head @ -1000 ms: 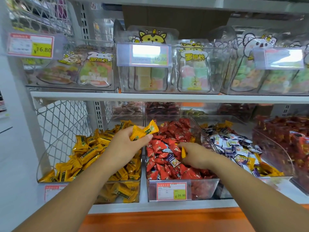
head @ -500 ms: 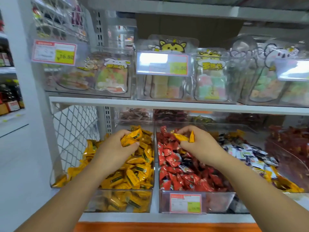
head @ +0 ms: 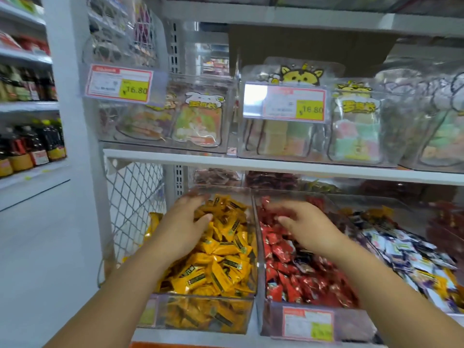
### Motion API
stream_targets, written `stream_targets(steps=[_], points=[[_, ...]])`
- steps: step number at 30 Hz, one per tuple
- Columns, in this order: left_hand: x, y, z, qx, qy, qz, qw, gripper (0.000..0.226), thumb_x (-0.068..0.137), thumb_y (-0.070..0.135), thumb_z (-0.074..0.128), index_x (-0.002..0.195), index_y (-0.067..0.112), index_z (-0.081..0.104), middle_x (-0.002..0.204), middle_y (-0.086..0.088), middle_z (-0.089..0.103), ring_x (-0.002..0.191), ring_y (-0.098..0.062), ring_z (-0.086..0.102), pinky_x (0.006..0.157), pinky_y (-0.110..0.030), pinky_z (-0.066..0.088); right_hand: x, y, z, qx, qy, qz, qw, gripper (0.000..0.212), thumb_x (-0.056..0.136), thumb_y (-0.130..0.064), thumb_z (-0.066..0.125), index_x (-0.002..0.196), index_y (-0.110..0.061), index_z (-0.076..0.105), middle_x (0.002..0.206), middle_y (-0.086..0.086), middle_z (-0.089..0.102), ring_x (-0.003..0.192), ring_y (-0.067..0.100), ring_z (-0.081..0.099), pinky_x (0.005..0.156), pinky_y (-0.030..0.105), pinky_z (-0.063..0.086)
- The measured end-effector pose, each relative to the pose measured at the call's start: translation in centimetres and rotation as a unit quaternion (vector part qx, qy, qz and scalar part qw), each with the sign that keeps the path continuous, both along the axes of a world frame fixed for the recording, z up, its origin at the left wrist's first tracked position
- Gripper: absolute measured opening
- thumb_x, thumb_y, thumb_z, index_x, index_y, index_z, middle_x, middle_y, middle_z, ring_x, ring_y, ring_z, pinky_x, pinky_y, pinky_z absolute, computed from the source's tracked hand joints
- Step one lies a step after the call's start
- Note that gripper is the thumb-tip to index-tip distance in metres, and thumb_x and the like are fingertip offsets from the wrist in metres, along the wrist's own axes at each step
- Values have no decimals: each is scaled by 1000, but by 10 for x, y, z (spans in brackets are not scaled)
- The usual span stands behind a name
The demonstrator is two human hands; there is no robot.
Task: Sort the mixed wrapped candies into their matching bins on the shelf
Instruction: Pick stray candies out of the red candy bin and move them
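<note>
Left hand (head: 184,228): we see it open over the yellow candies (head: 221,259), fingers spread and blurry, with nothing in it.
Right hand (head: 307,228): open too, with its blurry fingers reaching out low over the red candies (head: 296,277).
Yellow bin (head: 200,313): see-through, full, at the left end of the bottom row.
Red bin (head: 272,320): just beside the yellow one on the right, with a price tag (head: 308,324) on its front.
Mixed pile (head: 406,252): white, blue and yellow candies in the next bin to the right.
Upper shelf (head: 276,167): we see bags of sweets (head: 198,124) standing on it.
</note>
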State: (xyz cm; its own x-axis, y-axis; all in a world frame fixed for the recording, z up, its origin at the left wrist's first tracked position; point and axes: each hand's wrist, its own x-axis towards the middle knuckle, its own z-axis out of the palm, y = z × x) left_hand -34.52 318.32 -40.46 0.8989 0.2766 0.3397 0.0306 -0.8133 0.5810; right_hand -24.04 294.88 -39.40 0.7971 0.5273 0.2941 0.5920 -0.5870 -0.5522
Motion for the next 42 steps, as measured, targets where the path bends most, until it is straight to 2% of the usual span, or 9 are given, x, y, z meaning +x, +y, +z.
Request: stream_targets(steps=[4,8,11,15,18,22,26,33,42], points=[[-3,-49,-3,18,-11,-90,996,49,97,47,43,144,34,39,153,13,31,139,-6,28,107,-20,22,3,-40,-10,-40,76,-23,996,26,89,-29,67,110,-41,60,126,-10,60,113,11,59,102,29,43],[0,-82,-27,48,25,-169,984,59,95,58,35,150,41,21,155,27,8,143,5,9,116,-21,11,-18,-28,-30,-191,28,42,980,64,79,-69,57,138,-56,34,157,-8,19,145,19,11,120,48,8],[1,-84,-38,75,-1,-159,984,58,95,59,30,150,44,18,153,32,2,142,9,3,117,-22,10,-17,-33,-40,-276,-7,5,961,63,81,-74,46,138,-61,24,161,-12,1,148,25,-6,115,59,-6],[-1,-86,-38,98,-28,-148,984,55,97,55,30,149,42,20,152,30,5,141,11,2,113,-15,3,-6,-63,-29,-218,64,-8,974,56,82,-71,49,134,-61,34,160,-8,14,147,26,7,118,51,9],[-2,-87,-36,103,-30,-145,984,54,97,54,32,148,42,23,152,29,9,140,11,4,110,-13,2,-4,-69,-16,-66,105,-4,992,39,92,-47,55,131,-45,51,138,-17,42,132,10,40,106,26,32],[-1,-87,-35,97,-30,-146,984,54,96,53,33,148,40,28,154,27,14,139,10,7,111,-15,4,-3,-70,-4,-111,40,-83,990,22,95,-16,57,112,-24,68,120,-6,64,104,10,58,88,20,41],[-2,-88,-34,87,-19,-148,985,58,92,58,29,148,40,27,154,27,13,139,11,7,112,-15,5,-12,-69,-1,-163,36,-80,983,15,91,-19,64,104,-24,71,104,-5,67,91,10,61,78,19,42],[-12,-82,-34,121,2,-161,979,61,91,64,23,149,47,12,153,33,-3,139,15,-6,114,-18,0,-8,-40,-39,-189,1,-48,981,47,93,-16,59,139,-23,49,145,2,46,135,21,38,114,31,28],[-23,-78,-34,166,2,-165,972,60,92,65,21,147,52,3,148,38,-14,128,25,-19,102,-7,-12,-5,-37,-17,-52,21,-79,995,23,78,-24,79,96,-21,65,94,-5,60,83,12,61,71,21,46]])
